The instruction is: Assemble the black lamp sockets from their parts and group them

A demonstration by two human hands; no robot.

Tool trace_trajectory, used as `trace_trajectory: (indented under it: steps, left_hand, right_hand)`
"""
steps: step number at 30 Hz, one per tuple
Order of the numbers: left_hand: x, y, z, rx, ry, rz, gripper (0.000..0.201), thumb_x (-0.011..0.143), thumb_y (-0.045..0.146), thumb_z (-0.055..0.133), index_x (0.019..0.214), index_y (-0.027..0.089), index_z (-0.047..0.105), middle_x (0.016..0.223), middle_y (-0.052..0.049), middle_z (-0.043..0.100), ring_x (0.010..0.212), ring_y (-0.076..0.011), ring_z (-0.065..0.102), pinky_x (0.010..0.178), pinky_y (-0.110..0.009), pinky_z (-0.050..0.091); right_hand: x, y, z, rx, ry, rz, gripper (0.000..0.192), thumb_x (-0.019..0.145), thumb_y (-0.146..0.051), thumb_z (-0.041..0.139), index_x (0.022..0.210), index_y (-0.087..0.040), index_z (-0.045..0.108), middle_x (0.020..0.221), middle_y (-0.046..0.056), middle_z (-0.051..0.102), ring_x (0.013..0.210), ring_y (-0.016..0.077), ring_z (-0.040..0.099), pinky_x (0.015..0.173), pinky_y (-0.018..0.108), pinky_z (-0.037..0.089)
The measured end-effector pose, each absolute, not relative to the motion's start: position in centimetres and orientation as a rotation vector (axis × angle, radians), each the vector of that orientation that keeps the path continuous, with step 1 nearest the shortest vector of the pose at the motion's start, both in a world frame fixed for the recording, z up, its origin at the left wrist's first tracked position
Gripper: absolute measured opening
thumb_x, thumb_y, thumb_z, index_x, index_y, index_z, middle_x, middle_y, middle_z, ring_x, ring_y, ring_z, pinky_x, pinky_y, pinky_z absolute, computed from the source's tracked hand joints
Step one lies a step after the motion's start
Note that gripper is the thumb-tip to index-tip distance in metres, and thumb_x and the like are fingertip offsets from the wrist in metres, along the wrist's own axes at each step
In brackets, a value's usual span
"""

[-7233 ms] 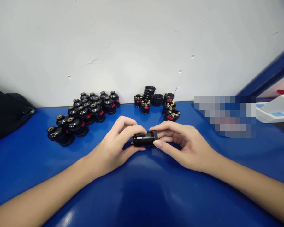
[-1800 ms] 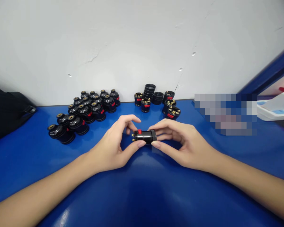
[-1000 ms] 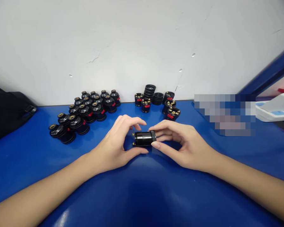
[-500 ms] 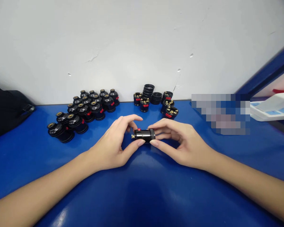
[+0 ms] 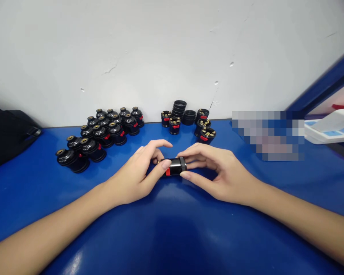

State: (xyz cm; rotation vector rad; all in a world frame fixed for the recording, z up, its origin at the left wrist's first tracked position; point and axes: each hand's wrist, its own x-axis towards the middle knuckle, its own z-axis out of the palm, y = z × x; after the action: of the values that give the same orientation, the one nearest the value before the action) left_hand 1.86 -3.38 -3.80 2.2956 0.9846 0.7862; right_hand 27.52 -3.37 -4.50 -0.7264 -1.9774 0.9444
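Blue bench (image 5: 172, 236): glossy surface, running toward the viewer from below the black cylinder (image 5: 176, 167), which serves here as the landmark.
Left hand (image 5: 136, 173): at the cylinder's left end, thumb laid across its near side, index finger arched clear above; other fingers curl behind, partly hidden, so I cannot tell whether they close on it.
Right hand (image 5: 220, 172): at the cylinder's right end, gripping it there between the thumb below and the fingers above and behind.
Black cylinder: between the two hands, on its side, roughly level; whether it touches the bench is unclear.
Red piece (image 5: 168, 172): on the cylinder's near side, just under the left thumb.
Ribbed ring (image 5: 183, 164): around the cylinder's right end.
Domed sockets (image 5: 101, 134): upright in close rows, left of and beyond the cylinder, several showing red pieces.
Right-hand open sockets (image 5: 208, 136): three, beyond the cylinder and to its right, brass contacts upward.
Left-hand open sockets (image 5: 174, 128): two, directly beyond the cylinder.
Black rings (image 5: 189, 117): one standing alone beside a stack, farther beyond the cylinder.
Black bag (image 5: 8, 137): far left of the cylinder.
White tray (image 5: 329, 133): far right of the cylinder, beyond a pixelated patch.
White wall (image 5: 160, 49): behind everything, farthest from the cylinder.
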Motion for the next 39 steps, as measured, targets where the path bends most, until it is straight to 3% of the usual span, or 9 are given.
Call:
trace_trajectory:
  steps: [7,10,13,15,17,28,32,35,39]
  left_hand:
    - [1.5,-3.0,-4.7,2.5,0.841,1.058,0.054,0.098,0.021,0.077,0.142,0.027,0.047,0.111,-0.004,0.061,0.1,-0.0189,0.061,0.088,-0.032,0.049]
    - [1.5,-2.9,-4.6,2.555,0.861,1.081,0.063,0.093,0.029,0.085,0.143,0.028,0.047,0.117,-0.005,0.06,0.105,-0.0211,0.06,0.09,-0.034,0.049]
    - [1.7,-3.0,-4.3,2.433,1.002,0.929,0.057,0.102,0.049,0.072,0.147,0.027,0.044,0.117,-0.005,0.064,0.103,-0.0229,0.062,0.092,-0.038,0.049]
    - [1.8,-3.2,-4.0,2.378,1.066,0.804,0.035,0.115,0.045,0.047,0.144,0.026,0.046,0.103,-0.002,0.067,0.094,-0.0213,0.064,0.091,-0.039,0.047]
    - [1.9,-3.4,-3.8,2.383,1.084,0.748,0.03,0.117,0.04,0.038,0.141,0.025,0.049,0.091,0.001,0.065,0.086,-0.0196,0.063,0.089,-0.039,0.046]
    - [1.6,-3.0,-4.8,2.453,0.916,1.086,0.061,0.094,0.029,0.083,0.143,0.029,0.046,0.116,-0.005,0.064,0.102,-0.0211,0.064,0.089,-0.036,0.053]
    - [1.7,-3.2,-4.5,2.341,0.968,0.937,0.064,0.096,0.042,0.08,0.147,0.028,0.043,0.119,-0.007,0.068,0.106,-0.0237,0.068,0.096,-0.042,0.055]
    - [1.8,-3.4,-4.3,2.298,0.971,0.923,0.053,0.102,0.037,0.072,0.146,0.028,0.046,0.115,-0.006,0.073,0.103,-0.022,0.071,0.096,-0.04,0.055]
    - [1.8,-3.4,-4.3,2.259,0.949,0.986,0.054,0.098,0.03,0.078,0.142,0.027,0.047,0.111,-0.003,0.076,0.103,-0.02,0.074,0.096,-0.037,0.057]
  right_hand:
    - [27.6,-3.4,-4.5,-0.804,-1.944,0.977,0.027,0.098,-0.03,0.08,0.121,-0.021,0.071,0.112,0.008,0.082,0.097,0.0243,0.086,0.094,0.039,0.074]
    - [27.6,-3.4,-4.3,-0.815,-1.941,0.978,0.027,0.097,-0.03,0.081,0.12,-0.021,0.071,0.11,0.008,0.083,0.095,0.0244,0.086,0.092,0.039,0.074]
    - [27.5,-3.4,-4.3,-0.794,-1.949,0.963,0.028,0.097,-0.029,0.081,0.121,-0.021,0.072,0.111,0.007,0.082,0.097,0.0235,0.086,0.095,0.037,0.073]
    - [27.5,-3.5,-4.3,-0.77,-1.956,0.956,0.028,0.097,-0.029,0.08,0.123,-0.021,0.071,0.113,0.007,0.081,0.101,0.0234,0.085,0.098,0.038,0.072]
    - [27.5,-3.4,-4.4,-0.755,-1.968,0.945,0.029,0.097,-0.028,0.08,0.124,-0.021,0.071,0.115,0.007,0.08,0.104,0.0231,0.085,0.1,0.037,0.071]
    - [27.5,-3.4,-4.5,-0.796,-1.925,1.001,0.028,0.097,-0.031,0.081,0.121,-0.02,0.07,0.112,0.008,0.083,0.098,0.0245,0.086,0.096,0.04,0.073]
    - [27.5,-3.4,-4.5,-0.784,-1.928,0.993,0.029,0.096,-0.03,0.082,0.122,-0.022,0.071,0.115,0.008,0.082,0.105,0.0253,0.085,0.1,0.041,0.071]
    - [27.5,-3.4,-4.5,-0.765,-1.935,0.986,0.029,0.097,-0.029,0.081,0.123,-0.022,0.07,0.115,0.008,0.081,0.106,0.025,0.084,0.102,0.042,0.071]
    - [27.5,-3.4,-4.3,-0.762,-1.968,0.936,0.029,0.097,-0.028,0.08,0.124,-0.021,0.071,0.116,0.008,0.079,0.108,0.0241,0.083,0.102,0.041,0.07]
